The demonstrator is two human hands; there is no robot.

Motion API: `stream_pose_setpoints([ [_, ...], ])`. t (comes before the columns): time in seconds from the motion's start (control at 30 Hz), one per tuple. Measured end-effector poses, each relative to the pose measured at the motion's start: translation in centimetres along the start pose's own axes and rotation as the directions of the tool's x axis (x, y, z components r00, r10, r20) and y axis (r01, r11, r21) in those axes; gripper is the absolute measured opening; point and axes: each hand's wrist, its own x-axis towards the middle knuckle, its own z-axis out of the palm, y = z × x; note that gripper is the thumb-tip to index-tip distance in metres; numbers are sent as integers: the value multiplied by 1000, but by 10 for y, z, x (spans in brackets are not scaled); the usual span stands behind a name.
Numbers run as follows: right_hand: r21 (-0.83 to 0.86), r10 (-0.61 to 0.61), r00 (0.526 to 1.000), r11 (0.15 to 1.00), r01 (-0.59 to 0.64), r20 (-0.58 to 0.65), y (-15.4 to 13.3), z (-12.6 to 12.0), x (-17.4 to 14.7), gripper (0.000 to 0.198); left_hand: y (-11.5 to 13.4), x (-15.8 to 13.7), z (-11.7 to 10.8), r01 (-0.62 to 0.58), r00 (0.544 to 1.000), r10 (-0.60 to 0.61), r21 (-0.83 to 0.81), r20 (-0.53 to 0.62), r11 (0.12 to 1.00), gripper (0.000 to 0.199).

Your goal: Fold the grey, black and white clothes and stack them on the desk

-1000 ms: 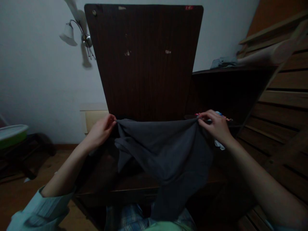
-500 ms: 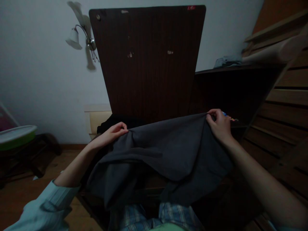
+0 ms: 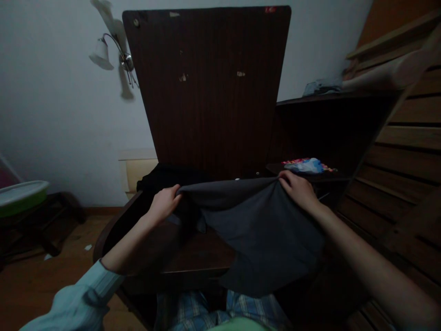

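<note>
A dark grey piece of cloth (image 3: 265,225), perhaps a garment, hangs stretched between my two hands above a dark wooden desk top (image 3: 196,253). My left hand (image 3: 163,202) is closed on its upper left edge. At the upper right, my right hand (image 3: 298,187) pinches the same edge. Folds sag in the middle, and the right part drops over the desk's front edge towards my plaid-covered legs. The kind of garment cannot be made out. Behind my left hand lies a black cloth (image 3: 168,177) in a heap.
A tall dark panel (image 3: 210,92) stands behind the desk. Right of it is a shelf (image 3: 344,177) with a blue and white packet (image 3: 308,166). Wooden slats (image 3: 399,161) rise at the far right. A wall lamp (image 3: 126,62) and a lidded green tub (image 3: 24,200) are on the left.
My hands have drawn slightly closer together, the right one moving left and down. The cloth's left part has lifted off the desk's front, baring the desk top. The packet is uncovered.
</note>
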Motion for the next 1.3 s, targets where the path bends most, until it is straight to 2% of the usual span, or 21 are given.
stream_pose_setpoints([
  [0.07,59,-29,977,998,16,213,9,13,-11,24,-5,-5,21,-66,987,57,62,147,996,23],
  [0.13,141,-64,914,990,8,401,20,23,-29,30,-16,-10,44,-131,958,108,70,265,989,31],
  [0.27,232,-127,741,972,-40,659,36,32,-72,67,-38,-17,86,-141,938,133,2,321,990,85],
  [0.33,227,-148,682,973,-28,716,34,35,-91,82,-42,-16,102,-138,929,148,-51,340,989,96],
  [0.4,175,-118,675,985,-16,728,24,37,-103,85,-39,-13,113,-148,927,175,-106,333,983,89],
  [0.47,124,-77,712,992,-14,698,9,40,-109,66,-31,-10,119,-151,941,188,-148,282,977,72],
  [0.57,128,-78,763,992,-7,642,-19,45,-111,25,-19,-9,111,-154,958,189,-167,216,974,47],
  [0.63,164,-111,779,986,11,617,-35,48,-113,16,-13,-12,95,-200,932,236,-154,274,968,36],
  [0.67,192,-141,784,981,28,604,-42,50,-115,16,-11,-16,85,-238,901,275,-147,336,960,33],
  [0.73,275,-239,780,957,90,578,-55,51,-120,15,-6,-24,63,-328,795,365,-162,484,931,34],
  [0.8,384,-380,750,905,182,541,-68,51,-122,13,-3,-32,42,-368,704,389,-163,594,915,37],
  [0.87,466,-514,712,836,290,479,-81,48,-118,11,-4,-35,23,-378,669,392,-165,631,911,34],
  [0.9,482,-564,700,804,347,438,-87,47,-112,12,-7,-33,15,-371,688,380,-151,618,916,31],
  [0.93,479,-601,698,779,404,390,-93,46,-102,14,-13,-28,6,-353,731,351,-116,585,928,28],
  [1.0,425,-637,713,755,499,294,-104,46,-70,19,-32,-11,-10,-254,860,208,36,466,967,24],
  [1.07,329,-601,776,785,525,194,-111,51,-25,21,-55,12,-26,-93,945,21,205,327,974,27],
  [1.1,271,-543,828,825,496,141,-113,55,1,21,-67,24,-32,9,970,-69,251,233,968,31],
  [1.13,200,-447,891,883,425,77,-114,60,27,22,-77,35,-37,136,982,-168,275,93,952,34],
  [1.2,77,-245,970,967,244,-3,-111,72,72,26,-90,51,-41,331,940,-288,281,-183,901,42],
  [1.23,28,-164,986,986,164,6,-107,79,89,32,-94,57,-39,381,914,-314,281,-256,881,46],
  [1.3,-50,-75,987,995,83,139,-95,91,109,38,-94,62,-28,383,915,-309,311,-260,870,56],
])
